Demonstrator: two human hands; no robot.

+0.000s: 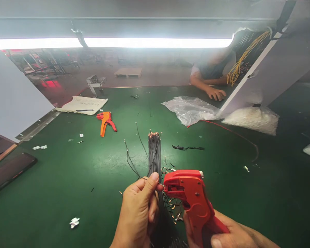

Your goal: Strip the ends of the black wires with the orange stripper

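Pinched between thumb and fingers of my left hand is a thin black wire, its far part curving up and left. The wire's near end reaches the jaws of a red wire stripper; whether they grip it I cannot tell. My right hand is wrapped around the stripper's handles. Behind and below my left hand lies a thick bundle of black wires with copper-coloured ends at the top. Cut wire scraps are scattered along the bundle's right side.
An orange and red wire stripper lies at the back left, near a paper with a pen. Clear plastic bags and a bag of white pieces lie back right. A co-worker's hand rests at the far edge.
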